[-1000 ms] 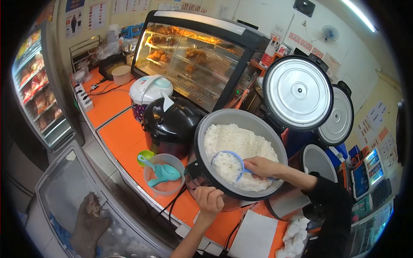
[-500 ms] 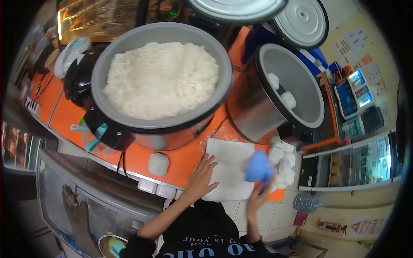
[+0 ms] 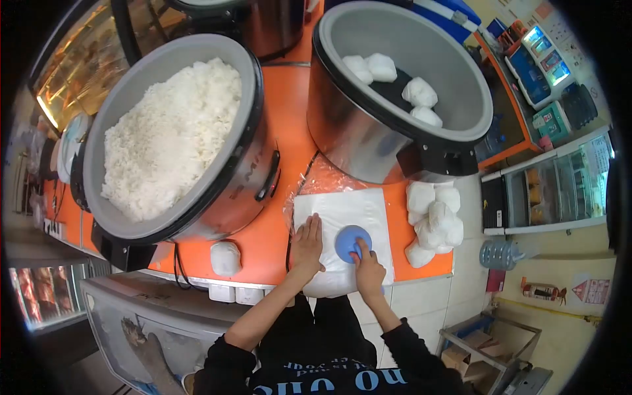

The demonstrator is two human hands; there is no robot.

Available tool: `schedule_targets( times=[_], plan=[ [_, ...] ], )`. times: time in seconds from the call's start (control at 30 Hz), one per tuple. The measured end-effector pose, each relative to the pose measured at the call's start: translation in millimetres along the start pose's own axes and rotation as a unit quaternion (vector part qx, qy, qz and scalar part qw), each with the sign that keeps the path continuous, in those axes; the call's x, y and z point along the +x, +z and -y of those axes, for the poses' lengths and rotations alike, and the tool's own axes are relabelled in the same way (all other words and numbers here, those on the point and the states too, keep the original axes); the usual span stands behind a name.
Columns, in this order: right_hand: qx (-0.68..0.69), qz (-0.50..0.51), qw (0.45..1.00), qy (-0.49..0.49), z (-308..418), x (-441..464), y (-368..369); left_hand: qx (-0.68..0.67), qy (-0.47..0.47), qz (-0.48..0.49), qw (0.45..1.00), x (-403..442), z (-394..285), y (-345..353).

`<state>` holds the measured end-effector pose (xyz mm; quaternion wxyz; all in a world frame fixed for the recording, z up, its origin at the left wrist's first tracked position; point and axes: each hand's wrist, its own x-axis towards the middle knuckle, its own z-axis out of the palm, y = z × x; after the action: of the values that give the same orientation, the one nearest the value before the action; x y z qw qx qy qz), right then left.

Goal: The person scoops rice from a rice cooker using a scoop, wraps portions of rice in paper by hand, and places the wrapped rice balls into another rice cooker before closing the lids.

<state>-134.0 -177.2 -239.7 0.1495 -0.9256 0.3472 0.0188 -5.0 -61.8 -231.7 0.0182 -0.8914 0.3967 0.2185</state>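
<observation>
My left hand (image 3: pixel 307 247) lies flat, fingers stretched out, on the left part of a stack of white sheets (image 3: pixel 339 207) at the front of the counter. Round and plain, a small blue bowl (image 3: pixel 349 241) rests on the right half of the sheets. My right hand (image 3: pixel 370 271) grips the bowl's near right side. Whether anything is under or in the bowl I cannot tell. To the right of the sheets sits a pile of white wrapped bundles (image 3: pixel 436 226). One more wrapped bundle (image 3: pixel 226 258) lies alone to the left, near the counter edge.
A large cooker full of white rice (image 3: pixel 172 138) stands at the left. Behind the sheets, another big pot (image 3: pixel 401 125) holds several wrapped bundles. Clear plastic film (image 3: pixel 322 176) is crumpled between them on the orange counter (image 3: pixel 288 99). A black cable (image 3: pixel 178 266) hangs over the front edge.
The blue bowl has come down and left onto the sheets, with my right hand on it. My left hand has settled flat on the stack. The camera view has shifted to the right.
</observation>
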Motion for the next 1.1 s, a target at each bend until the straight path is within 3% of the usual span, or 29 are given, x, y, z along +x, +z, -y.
schedule_targets(
  times=[0.07,0.13,0.17,0.2,0.23,0.27,0.3,0.33,0.4,0.43,0.5,0.53,0.63,0.67,0.7,0.77,0.8,0.87,1.1],
  plan=[
    [0.053,-0.050,0.997,-0.013,7.9,2.7,0.2,-0.008,-0.004,-0.005,1.000,-1.4,-0.1,-0.2],
    [0.179,-0.102,0.976,-0.064,3.8,4.5,-3.9,-0.056,-0.023,-0.119,0.991,-25.2,-2.1,11.8],
    [0.228,-0.042,0.972,0.039,14.8,0.0,-38.0,-0.088,-0.030,-0.175,0.980,-41.9,-6.7,17.7],
    [0.260,-0.030,0.965,-0.012,32.2,4.7,-60.4,-0.098,-0.040,-0.227,0.968,-57.8,-15.7,47.5],
    [0.290,-0.009,0.955,-0.053,52.7,-0.6,-73.3,-0.211,0.030,-0.241,0.947,-79.8,-22.3,51.0],
    [0.320,0.021,0.944,-0.081,70.1,-12.8,-72.8,-0.280,0.064,-0.178,0.941,-96.0,-34.6,56.7],
    [0.319,0.111,0.919,-0.201,90.5,-19.1,-60.5,-0.191,0.111,-0.106,0.970,-104.3,-45.5,75.3],
    [0.311,0.186,0.873,-0.325,115.1,-12.7,-43.4,-0.201,0.123,-0.148,0.960,-99.4,-49.7,88.8],
    [0.165,0.280,0.849,-0.417,152.6,-4.5,-0.2,-0.221,0.151,-0.238,0.934,-84.7,-54.1,104.0],
    [0.193,0.220,0.859,-0.420,148.6,-1.2,6.3,-0.298,0.160,-0.244,0.909,-81.5,-50.6,102.3],
    [0.248,0.108,0.868,-0.418,129.4,-6.5,14.0,-0.197,0.142,-0.282,0.928,-81.0,-44.5,104.4],
    [0.245,0.117,0.882,-0.386,101.8,-12.5,-4.1,-0.149,0.130,-0.301,0.933,-80.5,-44.3,104.7],
    [0.166,0.133,0.919,-0.332,-28.8,-15.9,-51.8,-0.372,0.102,-0.172,0.906,-93.1,-40.7,54.5],
    [0.106,0.138,0.933,-0.315,-62.0,-16.1,-59.2,-0.388,0.107,-0.177,0.898,-87.8,-39.8,50.2],
    [0.064,0.073,0.919,-0.382,-87.0,-9.8,-57.8,-0.401,0.114,-0.179,0.891,-83.0,-36.9,47.0],
    [0.046,0.173,0.931,-0.317,-114.7,0.4,-67.2,-0.408,0.117,-0.155,0.892,-77.3,-34.3,35.1],
    [0.039,0.224,0.932,-0.284,-122.2,5.2,-69.6,-0.410,0.115,-0.131,0.895,-74.8,-34.0,30.1],
    [0.032,0.203,0.911,-0.358,-123.9,17.4,-69.6,-0.405,0.115,-0.081,0.904,-71.3,-31.8,23.3],
    [-0.007,0.216,0.872,-0.439,-112.9,35.5,-84.7,-0.386,0.067,-0.062,0.918,-61.4,-39.3,16.4]
  ],
)
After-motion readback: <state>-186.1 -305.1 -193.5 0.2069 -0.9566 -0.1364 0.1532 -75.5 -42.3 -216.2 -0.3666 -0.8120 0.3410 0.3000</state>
